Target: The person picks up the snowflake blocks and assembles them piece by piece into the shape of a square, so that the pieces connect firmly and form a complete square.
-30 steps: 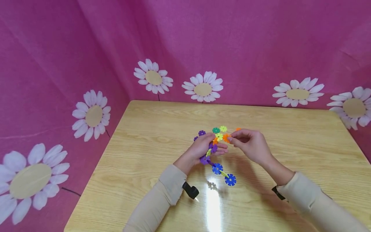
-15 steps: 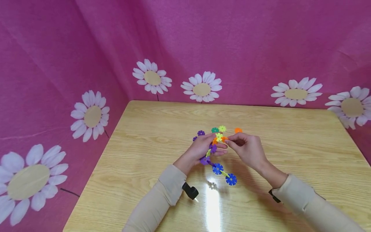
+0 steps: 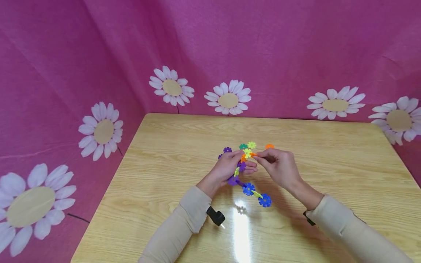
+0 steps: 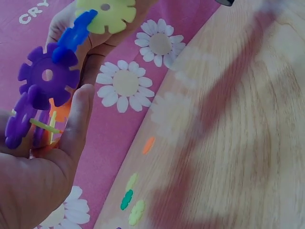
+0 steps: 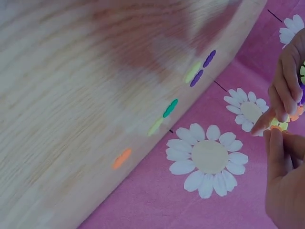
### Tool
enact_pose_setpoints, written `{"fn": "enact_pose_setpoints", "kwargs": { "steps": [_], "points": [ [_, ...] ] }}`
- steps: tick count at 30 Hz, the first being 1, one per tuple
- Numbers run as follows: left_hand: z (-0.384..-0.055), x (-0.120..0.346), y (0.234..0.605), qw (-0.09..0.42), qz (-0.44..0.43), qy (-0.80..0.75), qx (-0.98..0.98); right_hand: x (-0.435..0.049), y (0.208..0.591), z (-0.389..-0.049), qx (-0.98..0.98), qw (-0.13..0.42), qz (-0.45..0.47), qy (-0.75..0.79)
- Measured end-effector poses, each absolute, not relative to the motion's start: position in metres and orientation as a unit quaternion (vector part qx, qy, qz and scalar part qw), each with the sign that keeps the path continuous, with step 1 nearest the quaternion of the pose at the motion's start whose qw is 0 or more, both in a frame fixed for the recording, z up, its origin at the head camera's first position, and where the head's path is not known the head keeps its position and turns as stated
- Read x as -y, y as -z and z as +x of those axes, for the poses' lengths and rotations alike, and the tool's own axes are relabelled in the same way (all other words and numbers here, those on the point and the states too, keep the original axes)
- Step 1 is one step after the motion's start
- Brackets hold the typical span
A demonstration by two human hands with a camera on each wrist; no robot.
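Note:
My left hand (image 3: pixel 223 170) grips a chain of notched plastic snowflake discs between thumb and fingers, its lower fingers stretched out beneath. From it the chain runs down through a purple disc (image 3: pixel 233 180) to a blue disc (image 3: pixel 249 189) and, at the dangling end, another blue disc (image 3: pixel 264 200). At the upper end a yellow disc (image 3: pixel 247 153) faces up. My right hand (image 3: pixel 279 168) pinches an orange disc (image 3: pixel 253 155), tilted nearly edge-on, right at the yellow disc's rim. In the right wrist view the fingertips mostly cover this orange disc.
Loose discs lie on the wooden table (image 3: pixel 184 146) beyond the hands: green (image 3: pixel 243 146), yellow (image 3: pixel 251 145), orange (image 3: pixel 269 146) and purple (image 3: pixel 227 149). A pink curtain (image 3: pixel 276 44) with printed daisies stands along the back and left of the table.
The right hand has moved slightly left and turned the orange disc from facing up to nearly edge-on against the yellow one. The chain's blue end has swung a little right and up.

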State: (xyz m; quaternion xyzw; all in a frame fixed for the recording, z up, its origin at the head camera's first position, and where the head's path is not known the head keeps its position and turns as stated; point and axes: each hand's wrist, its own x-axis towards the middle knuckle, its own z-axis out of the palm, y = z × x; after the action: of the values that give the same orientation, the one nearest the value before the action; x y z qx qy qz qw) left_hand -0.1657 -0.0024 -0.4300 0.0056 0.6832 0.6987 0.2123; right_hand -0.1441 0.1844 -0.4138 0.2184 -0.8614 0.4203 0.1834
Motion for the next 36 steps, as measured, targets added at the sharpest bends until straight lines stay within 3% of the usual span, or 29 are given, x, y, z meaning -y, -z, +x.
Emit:
{"fn": "enact_pose_setpoints", "kwargs": {
  "steps": [14,19,24,32,36],
  "points": [
    [-0.171,0.000,0.420,0.268,0.016,-0.788,-0.554,-0.186,0.415,-0.151,0.845,0.198,0.240,-0.436],
    [-0.173,-0.001,0.418,0.310,0.014,-0.792,-0.526,-0.190,0.406,-0.156,0.854,0.141,0.249,-0.434],
    [-0.175,0.000,0.419,0.319,0.005,-0.774,-0.548,-0.189,0.398,-0.159,0.876,0.068,0.256,-0.404],
    [-0.174,0.002,0.424,0.347,0.021,-0.745,-0.569,-0.188,0.390,-0.165,0.891,0.039,0.267,-0.366],
    [-0.171,0.002,0.426,0.347,0.036,-0.746,-0.568,-0.189,0.388,-0.168,0.873,-0.002,0.268,-0.408]
  ]
}}
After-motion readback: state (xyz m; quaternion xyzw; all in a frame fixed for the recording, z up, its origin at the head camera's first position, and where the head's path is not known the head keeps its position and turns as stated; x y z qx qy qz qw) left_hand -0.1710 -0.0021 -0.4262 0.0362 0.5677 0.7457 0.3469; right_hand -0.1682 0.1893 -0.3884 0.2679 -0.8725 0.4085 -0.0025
